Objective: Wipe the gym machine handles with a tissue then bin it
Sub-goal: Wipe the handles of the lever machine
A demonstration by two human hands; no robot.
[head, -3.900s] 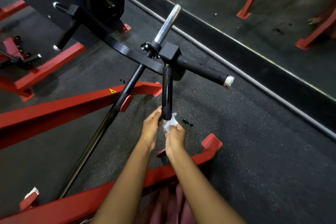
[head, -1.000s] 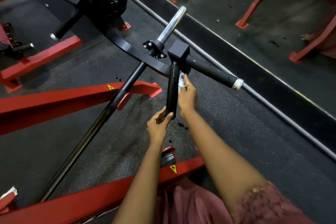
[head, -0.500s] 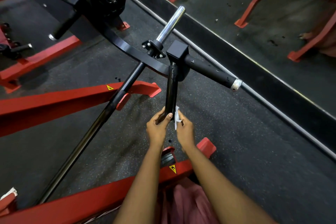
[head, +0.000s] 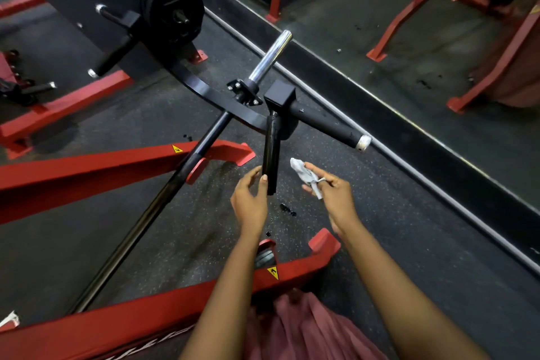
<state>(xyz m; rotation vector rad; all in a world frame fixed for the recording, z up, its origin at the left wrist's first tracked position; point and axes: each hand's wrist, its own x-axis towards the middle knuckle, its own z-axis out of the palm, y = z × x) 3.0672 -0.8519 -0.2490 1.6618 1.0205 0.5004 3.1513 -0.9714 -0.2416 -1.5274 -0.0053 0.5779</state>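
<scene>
A black vertical handle [head: 271, 152] hangs down from a black square block [head: 279, 94] on the machine arm. A second black handle [head: 330, 125] with a silver end cap runs out to the right of that block. My left hand [head: 249, 200] is just left of the vertical handle's lower end, fingers loosened, thumb tip touching the bar. My right hand [head: 333, 196] is off to the right of the handle and pinches a crumpled white tissue [head: 305, 175] between its fingers. The tissue touches no handle.
Red machine frame beams [head: 117, 164] cross the dark rubber floor on the left and below my arms. A chrome weight peg [head: 271, 55] points up and right. A weight plate [head: 174, 13] sits at the back left. A mirror wall runs along the right.
My right hand has pulled away to the right from the vertical handle, taking the tissue with it. My left hand has loosened its grip on the handle's lower end.
</scene>
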